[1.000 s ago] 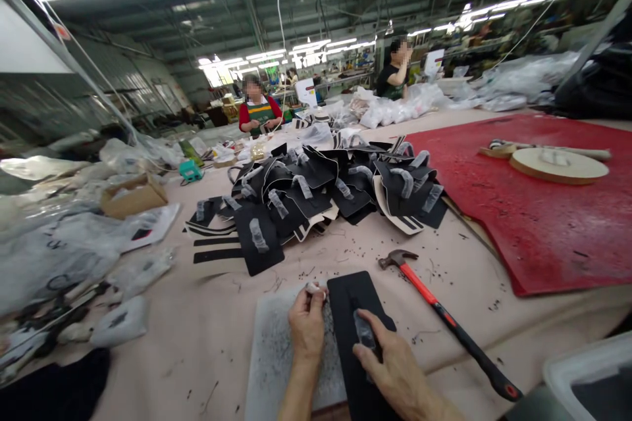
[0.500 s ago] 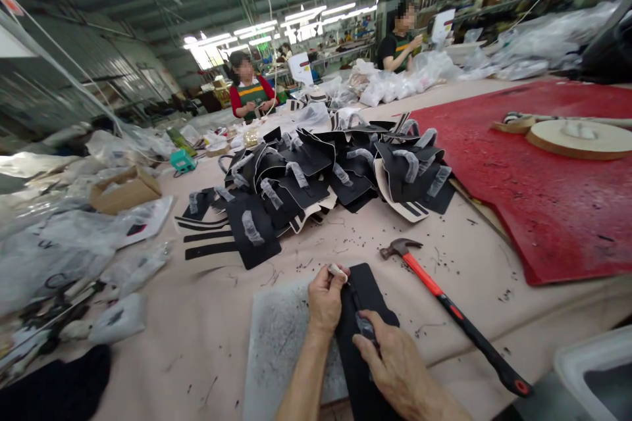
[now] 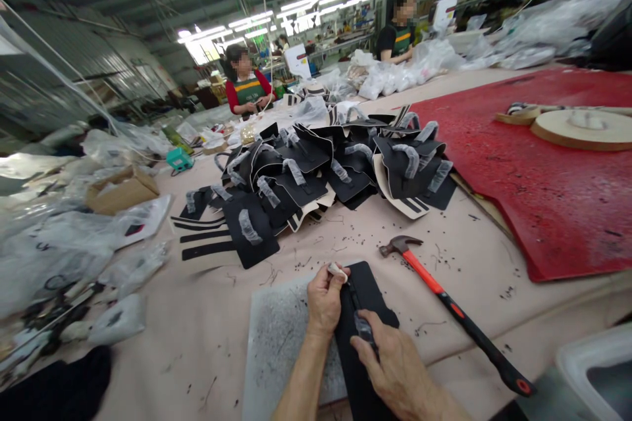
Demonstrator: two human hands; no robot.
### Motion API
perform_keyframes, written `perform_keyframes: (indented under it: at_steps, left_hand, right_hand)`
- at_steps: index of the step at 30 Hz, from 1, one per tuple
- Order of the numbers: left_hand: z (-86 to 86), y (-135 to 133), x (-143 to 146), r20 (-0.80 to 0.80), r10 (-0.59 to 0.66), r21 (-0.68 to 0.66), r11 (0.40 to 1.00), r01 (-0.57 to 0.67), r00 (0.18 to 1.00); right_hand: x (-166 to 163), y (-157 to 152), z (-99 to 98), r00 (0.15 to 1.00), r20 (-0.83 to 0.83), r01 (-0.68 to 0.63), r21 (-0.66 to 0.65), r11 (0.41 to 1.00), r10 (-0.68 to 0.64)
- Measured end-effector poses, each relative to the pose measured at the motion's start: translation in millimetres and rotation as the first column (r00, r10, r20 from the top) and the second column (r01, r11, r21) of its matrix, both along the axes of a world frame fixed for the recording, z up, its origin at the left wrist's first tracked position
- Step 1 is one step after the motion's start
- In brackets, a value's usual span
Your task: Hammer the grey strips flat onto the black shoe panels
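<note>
Though apart, both hands (image 3: 323, 299) (image 3: 390, 362) on black panel (image 3: 369, 281).

i note: hammer (image 3: 447, 306) lies flat on the table (image 3: 207, 329); pile of black cut pieces (image 3: 320, 171) beyond it; red mat (image 3: 543, 204) at right bears a wooden disc (image 3: 585, 130); cardboard box (image 3: 121, 189) at left.
</note>
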State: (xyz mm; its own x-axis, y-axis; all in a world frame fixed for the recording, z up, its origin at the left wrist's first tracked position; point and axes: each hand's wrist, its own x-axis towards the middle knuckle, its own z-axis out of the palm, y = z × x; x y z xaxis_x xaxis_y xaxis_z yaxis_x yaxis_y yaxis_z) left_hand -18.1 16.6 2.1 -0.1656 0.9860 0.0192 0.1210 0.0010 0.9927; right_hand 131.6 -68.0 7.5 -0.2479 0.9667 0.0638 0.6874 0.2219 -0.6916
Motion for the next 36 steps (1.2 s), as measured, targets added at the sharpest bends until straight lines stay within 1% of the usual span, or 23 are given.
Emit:
perform_keyframes:
  at_steps: [5, 8, 10, 11, 12, 13, 14, 15, 16, 17, 18, 19, 21, 22, 23, 24, 26, 28, 30, 32, 34, 36]
  left_hand:
    - [-1.3, -0.5, 1.7, -0.075, -0.001, 0.013, 1.000, 0.002, 0.997]
    - [-0.3, -2.2, 5.0, -0.184, 0.005, 0.065, 0.998, 0.007, 0.983]
    - [0.4, -3.6, 7.0, -0.253, 0.010, 0.123, 0.992, 0.022, 0.967]
    - [0.6, -4.1, 7.7, -0.277, 0.010, 0.146, 0.989, 0.032, 0.961]
    - [0.7, -4.5, 8.0, -0.293, 0.008, 0.160, 0.986, 0.040, 0.956]
    - [0.6, -4.7, 8.0, -0.302, 0.008, 0.168, 0.985, 0.045, 0.953]
    - [0.4, -4.8, 7.8, -0.308, 0.007, 0.170, 0.984, 0.048, 0.951]
    - [0.1, -4.8, 7.4, -0.311, 0.005, 0.170, 0.984, 0.050, 0.950]
    - [-0.1, -4.7, 7.0, -0.312, 0.002, 0.168, 0.984, 0.054, 0.950]
    - [0.0, -4.6, 6.6, -0.311, -0.005, 0.167, 0.984, 0.060, 0.950]
    - [0.2, -4.7, 6.3, -0.310, -0.015, 0.167, 0.983, 0.070, 0.951]
    - [0.8, -4.8, 6.2, -0.310, -0.027, 0.168, 0.982, 0.083, 0.950]
    - [2.7, -5.4, 6.2, -0.316, -0.049, 0.176, 0.978, 0.110, 0.947]
    - [3.6, -5.8, 6.4, -0.322, -0.057, 0.184, 0.975, 0.121, 0.945]
    - [4.4, -6.1, 6.5, -0.327, -0.064, 0.192, 0.972, 0.133, 0.943]
    - [4.9, -6.4, 6.5, -0.329, -0.070, 0.200, 0.969, 0.142, 0.942]
    - [4.6, -6.3, 6.4, -0.321, -0.074, 0.209, 0.967, 0.147, 0.944]
    - [3.0, -5.5, 6.0, -0.303, -0.071, 0.207, 0.969, 0.138, 0.950]
    - [1.4, -4.5, 5.8, -0.287, -0.064, 0.196, 0.973, 0.124, 0.956]
    - [0.6, -4.1, 5.9, -0.285, -0.058, 0.189, 0.975, 0.115, 0.957]
    - [0.8, -4.6, 6.3, -0.300, -0.059, 0.193, 0.974, 0.121, 0.952]
    - [1.2, -5.8, 6.8, -0.327, -0.065, 0.204, 0.969, 0.137, 0.943]
  right_hand:
    - [-3.1, -1.6, 1.5, 1.000, -0.008, 0.000, -0.038, 0.999, -0.001]
    - [2.3, 1.6, 15.4, 0.998, -0.060, -0.031, -0.094, 0.995, 0.025]
    - [16.9, 9.1, 27.6, 0.992, -0.112, -0.065, -0.125, 0.990, 0.051]
    - [28.5, 14.7, 32.3, 0.992, -0.117, -0.053, -0.109, 0.993, 0.040]
    - [42.9, 21.3, 35.0, 0.996, -0.093, -0.010, -0.062, 0.998, 0.005]
    - [59.4, 28.2, 35.2, 0.998, -0.037, 0.059, 0.011, 0.998, -0.059]
    - [77.4, 35.2, 33.1, 0.988, 0.051, 0.140, 0.098, 0.985, -0.145]
    - [95.8, 41.6, 28.8, 0.960, 0.159, 0.202, 0.170, 0.964, -0.230]
    - [113.4, 47.0, 23.0, 0.915, 0.280, 0.239, 0.198, 0.951, -0.289]
    - [129.1, 51.1, 16.5, 0.870, 0.384, 0.258, 0.176, 0.950, -0.308]
    - [141.9, 53.7, 10.1, 0.843, 0.457, 0.264, 0.109, 0.958, -0.285]
    - [151.3, 54.8, 4.4, 0.837, 0.492, 0.264, 0.020, 0.964, -0.239]
    - [159.1, 53.3, -3.2, 0.866, 0.476, 0.250, -0.152, 0.956, -0.151]
    - [158.1, 51.2, -5.0, 0.881, 0.456, 0.244, -0.201, 0.949, -0.130]
    - [154.5, 48.5, -5.5, 0.889, 0.439, 0.243, -0.213, 0.946, -0.129]
    - [149.3, 45.7, -5.1, 0.898, 0.416, 0.245, -0.196, 0.949, -0.146]
    - [137.2, 41.6, -2.1, 0.934, 0.282, 0.275, -0.183, 0.944, -0.218]
    - [127.6, 41.9, 3.1, 0.950, 0.109, 0.312, -0.251, 0.916, -0.293]
    - [123.1, 47.4, 11.6, 0.941, 0.015, 0.319, -0.383, 0.867, -0.339]
    - [121.4, 55.3, 24.5, 0.945, -0.017, 0.276, -0.492, 0.825, -0.326]
    - [118.2, 61.3, 41.5, 0.950, -0.072, 0.208, -0.583, 0.785, -0.305]
    - [110.9, 61.9, 60.3, 0.942, -0.131, 0.163, -0.627, 0.762, -0.310]
